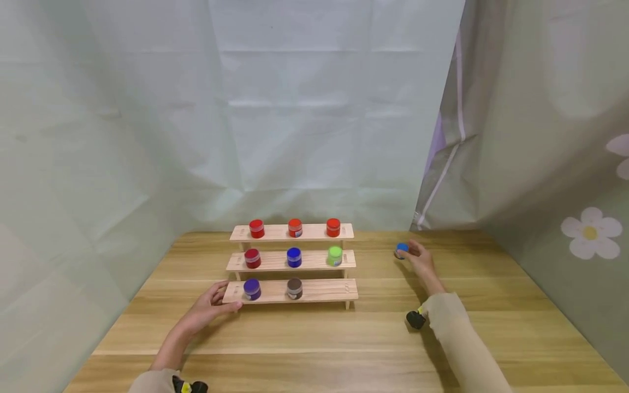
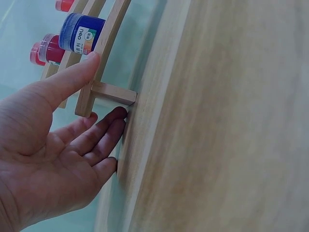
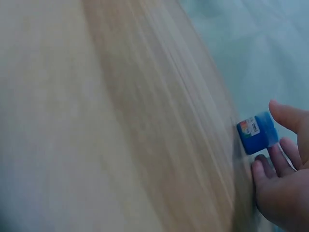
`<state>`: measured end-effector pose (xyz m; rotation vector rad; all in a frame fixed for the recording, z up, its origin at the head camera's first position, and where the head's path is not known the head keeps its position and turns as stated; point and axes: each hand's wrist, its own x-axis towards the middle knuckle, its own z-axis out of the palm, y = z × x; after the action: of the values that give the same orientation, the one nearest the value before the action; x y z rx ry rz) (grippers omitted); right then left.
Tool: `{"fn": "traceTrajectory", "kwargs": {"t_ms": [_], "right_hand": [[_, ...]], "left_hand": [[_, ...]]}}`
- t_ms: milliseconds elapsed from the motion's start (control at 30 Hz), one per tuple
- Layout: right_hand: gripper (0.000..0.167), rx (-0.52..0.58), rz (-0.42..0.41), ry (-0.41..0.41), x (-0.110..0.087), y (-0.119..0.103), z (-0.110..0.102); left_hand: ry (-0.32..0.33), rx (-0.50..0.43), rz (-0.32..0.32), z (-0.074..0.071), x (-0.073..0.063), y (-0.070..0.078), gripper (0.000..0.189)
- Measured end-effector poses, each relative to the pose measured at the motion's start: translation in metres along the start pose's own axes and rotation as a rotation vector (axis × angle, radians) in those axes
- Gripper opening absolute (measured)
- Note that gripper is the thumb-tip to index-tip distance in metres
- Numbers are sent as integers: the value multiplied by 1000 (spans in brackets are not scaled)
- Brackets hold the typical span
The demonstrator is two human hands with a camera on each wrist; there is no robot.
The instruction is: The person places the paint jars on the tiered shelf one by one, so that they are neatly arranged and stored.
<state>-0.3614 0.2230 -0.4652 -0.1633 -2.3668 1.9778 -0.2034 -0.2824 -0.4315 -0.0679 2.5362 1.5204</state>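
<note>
A three-step wooden rack (image 1: 314, 292) carries small paint jars. My left hand (image 1: 205, 310) is at the left end of its lowest step, thumb laid along the front edge beside a purple-blue jar (image 2: 82, 33). The other left fingers (image 2: 108, 133) lie loosely bent near the step's end and leg. To the right of the rack, my right hand (image 1: 420, 263) has thumb and fingertips about the lid of a blue paint jar (image 1: 402, 250). In the right wrist view that jar (image 3: 255, 134) shows its label, base close to the tabletop.
Three red jars (image 1: 295, 227) line the top step. The middle step bears a dark red jar (image 1: 253, 258), a blue jar (image 1: 294, 257) and a green jar (image 1: 335, 256). A dark brown jar (image 1: 295, 289) sits mid-bottom step. Pale cloth (image 1: 314, 136) hangs behind the wooden table (image 1: 304, 344).
</note>
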Motion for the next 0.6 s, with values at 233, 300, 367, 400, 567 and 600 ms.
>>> {"fn": "traceTrajectory", "kwargs": {"t_ms": [233,300,367,400,567,600], "right_hand": [[63,-24,7,2,1,3,4],[61,-43,4,12,1,3,5],[59,-57,3,23,1,4,5],[58,-64,5,26,1,4,5],[56,-92,5,34,1,6,5],[56,-96,6,32,0,6,4]], "left_hand": [[2,4,-11,0,0,-2,87],[0,6,-14,0,-1,-3,88],[-1,8,-12,0,0,-3,87],[-2,7,-10,-1,0,-3,87],[-7,9,-2,-1,1,-2,87],[-8,11,-5,0,1,-2,87]]}}
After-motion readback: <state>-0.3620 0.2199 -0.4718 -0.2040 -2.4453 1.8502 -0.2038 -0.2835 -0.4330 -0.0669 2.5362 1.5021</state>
